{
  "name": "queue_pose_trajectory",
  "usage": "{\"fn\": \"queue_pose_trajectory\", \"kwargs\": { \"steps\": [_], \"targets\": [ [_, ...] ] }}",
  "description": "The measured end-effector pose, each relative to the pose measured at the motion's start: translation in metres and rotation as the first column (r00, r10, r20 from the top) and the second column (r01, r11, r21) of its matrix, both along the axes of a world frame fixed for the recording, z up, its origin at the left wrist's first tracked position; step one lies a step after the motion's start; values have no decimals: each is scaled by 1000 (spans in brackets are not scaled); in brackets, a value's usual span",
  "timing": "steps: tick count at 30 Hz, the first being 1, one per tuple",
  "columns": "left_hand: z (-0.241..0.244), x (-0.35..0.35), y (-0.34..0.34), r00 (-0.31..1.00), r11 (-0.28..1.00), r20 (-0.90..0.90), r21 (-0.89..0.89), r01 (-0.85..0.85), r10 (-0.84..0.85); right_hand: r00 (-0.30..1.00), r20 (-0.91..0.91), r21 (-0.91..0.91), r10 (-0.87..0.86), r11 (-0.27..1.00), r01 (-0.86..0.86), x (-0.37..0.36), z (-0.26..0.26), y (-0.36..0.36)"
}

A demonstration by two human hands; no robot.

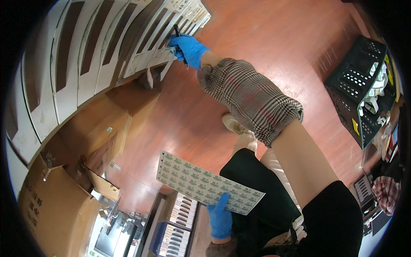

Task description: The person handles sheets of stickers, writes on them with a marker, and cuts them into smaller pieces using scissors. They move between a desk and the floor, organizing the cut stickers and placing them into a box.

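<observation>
My right hand [188,49], in a blue glove, grips a black pen [177,30] against the end of a row of white boxes [151,38] with dark openings. Paper labels with handwriting [194,11] lie along their edge. A loose white paper flap [167,66] hangs just below the fingers. Lower down, my left hand [221,218], also gloved in blue, holds a sheet of small green-and-white printed stickers [205,183] by its near edge, thumb on top. A checked sleeve cover [250,96] wraps my right forearm.
Larger white boxes [69,61] fill the upper left. Cardboard boxes [61,205] stand below them. A dark perforated plastic crate [350,80] holding white items is on the reddish floor [273,35] to the right. Smaller slotted boxes [175,237] lie at the bottom.
</observation>
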State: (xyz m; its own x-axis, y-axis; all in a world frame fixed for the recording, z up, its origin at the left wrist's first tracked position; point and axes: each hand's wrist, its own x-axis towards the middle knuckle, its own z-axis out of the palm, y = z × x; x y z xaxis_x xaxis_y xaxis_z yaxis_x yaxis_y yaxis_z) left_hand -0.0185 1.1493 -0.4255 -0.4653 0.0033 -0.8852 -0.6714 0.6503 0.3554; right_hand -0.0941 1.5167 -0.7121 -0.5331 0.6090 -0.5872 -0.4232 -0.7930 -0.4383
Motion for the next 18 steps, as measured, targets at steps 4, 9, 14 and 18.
{"fn": "queue_pose_trajectory", "kwargs": {
  "steps": [4, 9, 14, 18],
  "targets": [
    [3, 1, 6, 1000, 999, 5, -31, -20, 20, 990, -132, -52, 53, 997, -60, 9, 7, 2],
    [13, -2, 18, 998, 998, 30, 31, -54, 53, 985, 80, 98, 155, 982, -163, 74, 11, -39],
    [17, -5, 0, 998, 997, 53, 71, 16, -20, 750, 387, 36, 537, 804, -594, 152, 32, -92],
    [15, -10, 5, 994, 991, 105, 122, -55, 42, 134, 746, 75, 652, 117, -990, 170, 54, -96]
  ]
}}
